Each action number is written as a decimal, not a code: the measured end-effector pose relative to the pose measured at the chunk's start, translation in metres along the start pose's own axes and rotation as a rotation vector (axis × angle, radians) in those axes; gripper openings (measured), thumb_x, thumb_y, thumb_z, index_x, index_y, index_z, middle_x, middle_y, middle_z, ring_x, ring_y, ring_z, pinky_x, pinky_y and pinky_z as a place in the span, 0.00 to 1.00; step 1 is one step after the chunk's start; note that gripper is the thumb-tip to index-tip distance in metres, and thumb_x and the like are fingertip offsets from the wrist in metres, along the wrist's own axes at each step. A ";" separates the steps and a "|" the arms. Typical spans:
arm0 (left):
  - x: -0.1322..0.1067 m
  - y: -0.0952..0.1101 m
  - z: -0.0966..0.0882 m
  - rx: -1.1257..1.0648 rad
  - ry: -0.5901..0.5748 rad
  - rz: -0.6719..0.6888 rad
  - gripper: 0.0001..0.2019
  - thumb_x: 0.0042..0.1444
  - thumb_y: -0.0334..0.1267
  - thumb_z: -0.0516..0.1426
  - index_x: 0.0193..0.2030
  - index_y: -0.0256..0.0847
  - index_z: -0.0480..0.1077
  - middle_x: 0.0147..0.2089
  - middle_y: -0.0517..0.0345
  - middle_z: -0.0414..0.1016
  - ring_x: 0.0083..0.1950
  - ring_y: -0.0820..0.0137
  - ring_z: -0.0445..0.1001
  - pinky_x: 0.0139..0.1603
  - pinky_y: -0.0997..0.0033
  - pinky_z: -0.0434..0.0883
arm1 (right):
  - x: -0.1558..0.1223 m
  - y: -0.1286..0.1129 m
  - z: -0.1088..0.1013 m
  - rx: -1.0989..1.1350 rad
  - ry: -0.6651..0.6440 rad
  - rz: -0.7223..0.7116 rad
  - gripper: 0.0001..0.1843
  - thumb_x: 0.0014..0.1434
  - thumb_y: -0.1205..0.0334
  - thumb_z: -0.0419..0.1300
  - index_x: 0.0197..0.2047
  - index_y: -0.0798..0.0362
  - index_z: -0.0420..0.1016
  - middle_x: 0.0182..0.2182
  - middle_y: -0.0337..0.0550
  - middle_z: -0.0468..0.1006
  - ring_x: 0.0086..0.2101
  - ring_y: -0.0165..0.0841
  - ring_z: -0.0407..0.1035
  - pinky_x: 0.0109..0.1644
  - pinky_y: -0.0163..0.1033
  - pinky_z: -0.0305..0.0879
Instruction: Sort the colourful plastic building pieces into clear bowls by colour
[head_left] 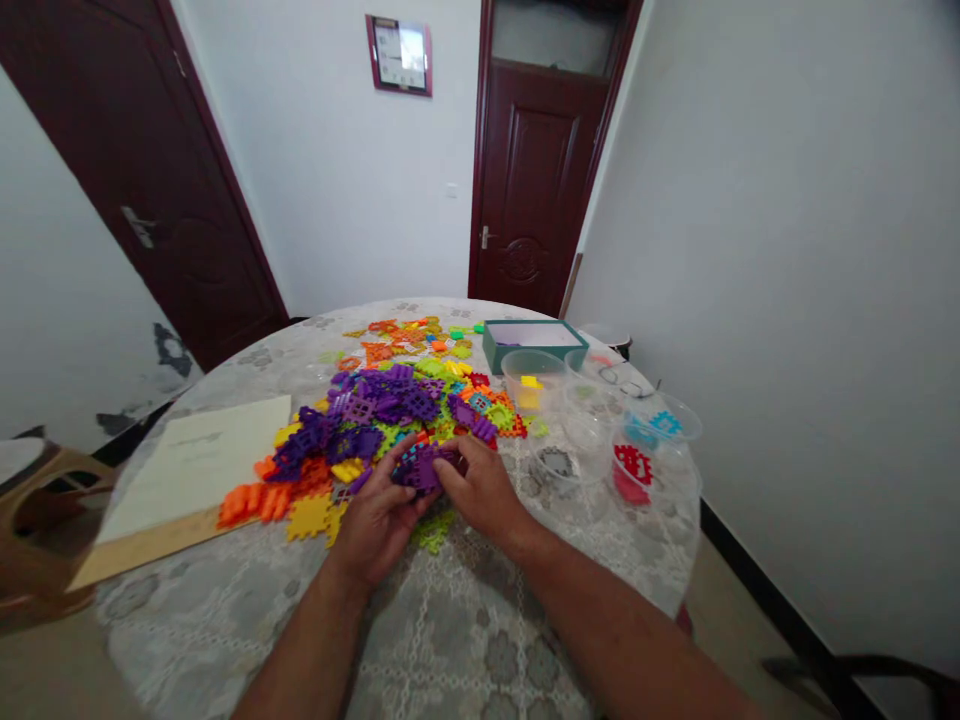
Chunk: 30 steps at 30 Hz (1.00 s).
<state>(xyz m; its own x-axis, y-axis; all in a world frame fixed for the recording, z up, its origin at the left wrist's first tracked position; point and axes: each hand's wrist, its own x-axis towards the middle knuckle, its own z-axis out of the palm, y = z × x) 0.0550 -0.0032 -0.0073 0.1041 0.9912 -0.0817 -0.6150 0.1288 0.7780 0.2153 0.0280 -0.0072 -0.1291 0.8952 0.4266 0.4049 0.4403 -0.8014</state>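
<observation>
Both my hands meet over a small cluster of purple plastic block pieces (424, 466) near the front of the round table (465, 640). My left hand (375, 520) grips the cluster from the left, fingers curled round it. My right hand (480, 490) pinches it from the right. Behind them lies a wide pile of interlocking blocks (390, 405) in purple, orange, yellow and green.
Several clear plastic bowls (534, 385) stand at the right, one holding red pieces (632, 466), one blue (660, 424). A green box (531, 340) sits behind them. A sheet on a board (187, 465) lies at left. Two dark doors stand beyond.
</observation>
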 end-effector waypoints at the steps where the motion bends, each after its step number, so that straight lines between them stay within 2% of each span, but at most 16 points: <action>1: 0.000 0.000 0.000 0.006 -0.004 -0.006 0.41 0.48 0.24 0.64 0.70 0.47 0.66 0.57 0.51 0.81 0.58 0.61 0.79 0.61 0.60 0.78 | 0.000 0.000 0.002 -0.018 0.001 0.004 0.07 0.63 0.64 0.64 0.45 0.52 0.80 0.40 0.43 0.81 0.41 0.35 0.75 0.49 0.40 0.69; 6: 0.002 -0.002 0.001 0.117 0.001 -0.007 0.36 0.48 0.28 0.67 0.66 0.47 0.70 0.56 0.53 0.81 0.56 0.63 0.79 0.59 0.66 0.76 | -0.001 0.003 0.007 -0.041 -0.002 0.036 0.13 0.60 0.64 0.67 0.49 0.52 0.78 0.45 0.44 0.80 0.48 0.37 0.74 0.55 0.43 0.70; 9: 0.003 -0.002 0.000 0.173 0.025 -0.009 0.34 0.47 0.27 0.67 0.63 0.47 0.72 0.55 0.54 0.81 0.53 0.64 0.80 0.55 0.68 0.77 | -0.004 -0.002 0.009 0.012 -0.032 0.083 0.16 0.59 0.64 0.67 0.50 0.51 0.75 0.46 0.43 0.80 0.46 0.37 0.75 0.53 0.42 0.71; 15: 0.002 -0.003 -0.005 0.188 -0.006 0.024 0.35 0.47 0.27 0.64 0.64 0.47 0.70 0.58 0.52 0.80 0.55 0.63 0.79 0.54 0.67 0.76 | -0.009 -0.013 0.005 0.125 -0.110 0.138 0.24 0.58 0.62 0.67 0.57 0.47 0.70 0.45 0.39 0.82 0.44 0.35 0.77 0.50 0.40 0.71; 17: 0.001 -0.004 -0.006 0.213 -0.037 0.012 0.38 0.47 0.27 0.62 0.68 0.48 0.67 0.59 0.52 0.80 0.55 0.62 0.79 0.54 0.67 0.75 | -0.008 -0.015 0.002 0.050 -0.177 0.119 0.23 0.58 0.62 0.67 0.56 0.47 0.71 0.45 0.39 0.82 0.43 0.36 0.76 0.49 0.39 0.69; 20: -0.002 -0.005 -0.007 0.260 -0.077 -0.019 0.44 0.47 0.27 0.61 0.74 0.50 0.61 0.60 0.53 0.79 0.53 0.62 0.80 0.53 0.66 0.75 | -0.004 -0.019 -0.006 -0.091 -0.285 0.071 0.14 0.59 0.62 0.65 0.49 0.49 0.74 0.40 0.40 0.81 0.40 0.36 0.74 0.44 0.38 0.65; 22: -0.003 -0.006 -0.007 0.279 -0.111 -0.021 0.45 0.48 0.28 0.61 0.76 0.50 0.59 0.61 0.52 0.79 0.55 0.60 0.79 0.53 0.65 0.75 | -0.002 -0.023 -0.014 -0.125 -0.321 0.058 0.10 0.58 0.62 0.65 0.44 0.50 0.74 0.37 0.39 0.80 0.37 0.35 0.72 0.39 0.36 0.61; 25: -0.004 -0.006 -0.009 0.314 -0.165 0.000 0.39 0.54 0.35 0.65 0.74 0.50 0.63 0.64 0.48 0.77 0.58 0.57 0.78 0.56 0.63 0.74 | 0.002 -0.033 -0.039 -0.123 -0.396 0.054 0.07 0.58 0.63 0.64 0.41 0.51 0.73 0.34 0.37 0.78 0.34 0.32 0.69 0.35 0.34 0.57; 28: -0.002 -0.008 -0.011 0.364 -0.184 0.017 0.31 0.59 0.44 0.65 0.69 0.48 0.68 0.63 0.45 0.77 0.58 0.56 0.79 0.54 0.61 0.77 | 0.006 -0.046 -0.076 -0.173 -0.484 0.023 0.09 0.59 0.63 0.63 0.44 0.51 0.74 0.33 0.36 0.77 0.32 0.31 0.68 0.33 0.34 0.55; 30: 0.000 -0.010 -0.012 0.461 -0.142 0.055 0.26 0.61 0.47 0.64 0.65 0.46 0.71 0.58 0.45 0.79 0.53 0.57 0.80 0.49 0.60 0.78 | 0.014 -0.052 -0.104 -0.226 -0.533 -0.013 0.12 0.59 0.63 0.64 0.48 0.50 0.73 0.34 0.36 0.77 0.32 0.31 0.67 0.34 0.34 0.57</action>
<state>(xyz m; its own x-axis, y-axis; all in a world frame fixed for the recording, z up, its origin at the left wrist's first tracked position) 0.0520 -0.0041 -0.0229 0.2066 0.9780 0.0278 -0.2152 0.0177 0.9764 0.2867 0.0106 0.0843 -0.5496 0.8269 0.1188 0.5758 0.4780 -0.6633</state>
